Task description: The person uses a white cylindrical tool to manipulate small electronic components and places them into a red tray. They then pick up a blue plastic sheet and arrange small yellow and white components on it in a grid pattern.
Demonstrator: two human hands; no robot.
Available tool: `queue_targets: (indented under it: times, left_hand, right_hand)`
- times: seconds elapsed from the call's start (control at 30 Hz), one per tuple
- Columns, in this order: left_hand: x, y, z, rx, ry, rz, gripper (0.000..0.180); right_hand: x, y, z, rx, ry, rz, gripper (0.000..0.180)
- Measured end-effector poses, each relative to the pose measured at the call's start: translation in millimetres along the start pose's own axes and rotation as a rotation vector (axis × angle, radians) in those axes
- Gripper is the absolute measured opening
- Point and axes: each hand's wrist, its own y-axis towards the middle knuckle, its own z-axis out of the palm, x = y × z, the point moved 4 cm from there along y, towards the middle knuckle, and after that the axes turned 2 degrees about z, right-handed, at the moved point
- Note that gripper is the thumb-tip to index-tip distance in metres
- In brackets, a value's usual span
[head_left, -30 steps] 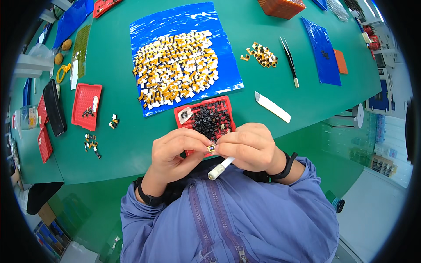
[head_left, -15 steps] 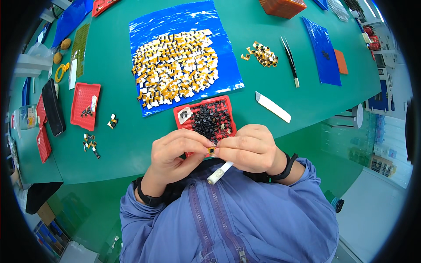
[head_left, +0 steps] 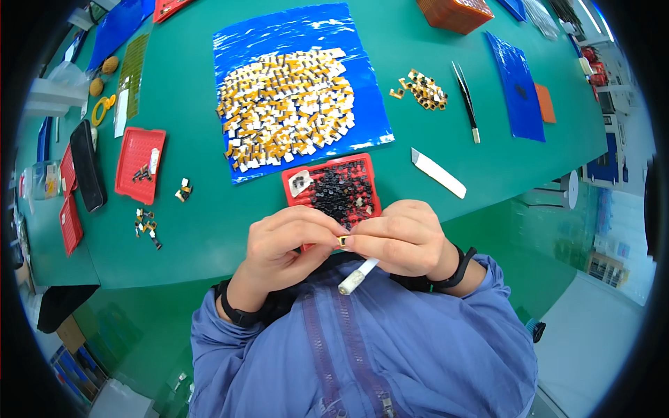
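Close to my body, the fingertips of both hands meet around a small yellow-framed square part [head_left: 342, 241] with a dark middle. My left hand [head_left: 291, 244] pinches it from the left, thumb and fingers closed. From the right, the closed fingers of my right hand [head_left: 403, 240] press against the part. A white pen-like stick [head_left: 357, 277] with a cloudy tip sticks out below my right hand, held in it. Just beyond my fingers lies a red tray [head_left: 372, 173] of small black round pieces, its near side partly hidden by my hands.
A blue sheet [head_left: 279, 31] carries a large heap of white-and-yellow flex pieces [head_left: 289, 111]. To its right are small gold-framed parts [head_left: 426, 90], tweezers [head_left: 467, 101] and a white-handled blade [head_left: 439, 173]. A red tray [head_left: 129, 164] and loose pieces [head_left: 145, 223] lie left.
The view has shifted slightly, so the table things appear a little further right. My hands stay together on the small part, whose dark face now looks narrower between the fingertips.
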Motion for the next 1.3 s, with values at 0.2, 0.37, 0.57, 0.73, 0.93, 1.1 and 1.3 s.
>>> queue_targets:
  times: [0.2, 0.37, 0.57, 0.73, 0.93, 1.1, 1.3]
  left_hand:
    - [-11, 6, 0, -0.024, 0.107, 0.004, 0.020]
    - [-25, -28, -69, -0.330, 0.651, -0.037, 0.020]
    - [-30, -101, -168, -0.689, 1.188, -0.494, 0.026]
    - [-24, -115, -165, -0.626, 0.968, -0.562, 0.024]
    - [-18, -116, -142, -0.600, 0.284, -0.504, 0.020]
    - [-18, -130, -173, -0.719, 0.780, -0.471, 0.018]
    - [-13, -106, -187, -0.602, 1.107, -0.429, 0.020]
  right_hand:
    - [-3, 1, -6, 0.034, -0.044, 0.085, 0.019]
    - [-36, 0, -44, -0.102, -0.384, 0.318, 0.022]
    - [-68, 3, -72, -0.038, -0.541, 0.483, 0.023]
    - [-85, 8, -80, -0.058, -0.609, 0.471, 0.021]
    - [-107, 3, -91, -0.008, -0.739, 0.528, 0.017]
    - [-111, -4, -91, 0.055, -0.810, 0.565, 0.015]
    - [-101, -9, -88, 0.207, -0.826, 0.605, 0.017]
